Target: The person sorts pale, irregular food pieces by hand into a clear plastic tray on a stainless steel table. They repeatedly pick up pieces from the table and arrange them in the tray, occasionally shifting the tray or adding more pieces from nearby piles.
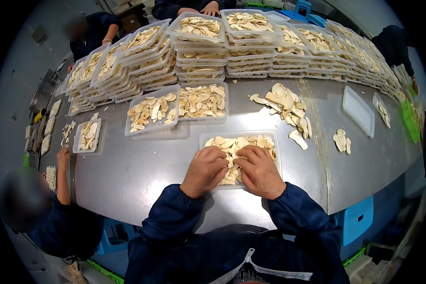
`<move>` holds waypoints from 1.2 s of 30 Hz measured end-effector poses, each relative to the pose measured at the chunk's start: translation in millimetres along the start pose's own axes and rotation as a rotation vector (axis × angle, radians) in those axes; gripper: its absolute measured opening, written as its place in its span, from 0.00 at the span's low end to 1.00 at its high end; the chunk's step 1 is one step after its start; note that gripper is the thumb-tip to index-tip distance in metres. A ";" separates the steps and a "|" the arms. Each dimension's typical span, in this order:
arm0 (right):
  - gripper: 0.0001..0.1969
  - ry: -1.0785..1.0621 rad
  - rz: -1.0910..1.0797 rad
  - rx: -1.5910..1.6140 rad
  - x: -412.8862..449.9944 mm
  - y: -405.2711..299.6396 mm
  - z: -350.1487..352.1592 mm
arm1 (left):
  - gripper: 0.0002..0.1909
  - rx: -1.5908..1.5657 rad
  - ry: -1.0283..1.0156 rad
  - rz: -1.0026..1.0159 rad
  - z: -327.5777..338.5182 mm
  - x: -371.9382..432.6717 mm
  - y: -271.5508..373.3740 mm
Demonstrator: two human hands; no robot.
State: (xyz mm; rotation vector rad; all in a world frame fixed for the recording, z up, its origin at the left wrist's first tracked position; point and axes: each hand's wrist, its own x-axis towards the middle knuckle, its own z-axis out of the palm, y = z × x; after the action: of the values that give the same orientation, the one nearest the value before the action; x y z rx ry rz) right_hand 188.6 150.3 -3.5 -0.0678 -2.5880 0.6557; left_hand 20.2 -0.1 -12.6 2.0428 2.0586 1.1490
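A clear plastic tray [278,161] filled with pale mushroom slices [230,142] lies on the steel table right before me. My left hand [206,170] is over its left half, fingers curled with the tips among the slices. Over the right half, my right hand [260,170] bends its fingers the same way, its tips close to those of my left hand. Between the fingertips a few slices show; whether either hand pinches one is hidden. Loose larger slices [285,101] lie heaped on the table beyond my right hand.
Tall stacks of filled trays [202,53] line the far side. Two filled trays [152,110] overlap ahead-left. An empty tray [358,110] and a few slices [340,141] lie right. A co-worker's hand [63,158] is near a small tray [87,135] at left; other people stand beyond.
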 end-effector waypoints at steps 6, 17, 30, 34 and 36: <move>0.16 0.016 -0.022 -0.016 0.5 0.3 -0.2 | 0.11 -0.024 -0.022 -0.034 -2.0 -0.3 2.1; 0.19 0.005 -0.006 0.004 -0.9 1.1 1.4 | 0.13 -0.008 0.024 -0.016 -2.6 -1.3 2.3; 0.17 0.018 -0.026 -0.006 0.9 0.8 0.4 | 0.14 -0.028 0.022 -0.006 -1.4 0.0 2.0; 0.17 0.020 -0.025 -0.015 0.8 0.4 0.5 | 0.14 -0.042 0.023 -0.010 0.8 -1.5 0.8; 0.17 0.018 -0.022 -0.019 0.1 0.7 1.3 | 0.14 -0.035 0.032 -0.009 -0.1 -0.2 1.3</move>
State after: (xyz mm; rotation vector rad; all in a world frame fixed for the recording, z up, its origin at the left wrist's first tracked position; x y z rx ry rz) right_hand 187.9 150.3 -4.8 -0.0516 -2.5746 0.6195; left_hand 21.3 -0.4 -12.0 2.0107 2.0448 1.2157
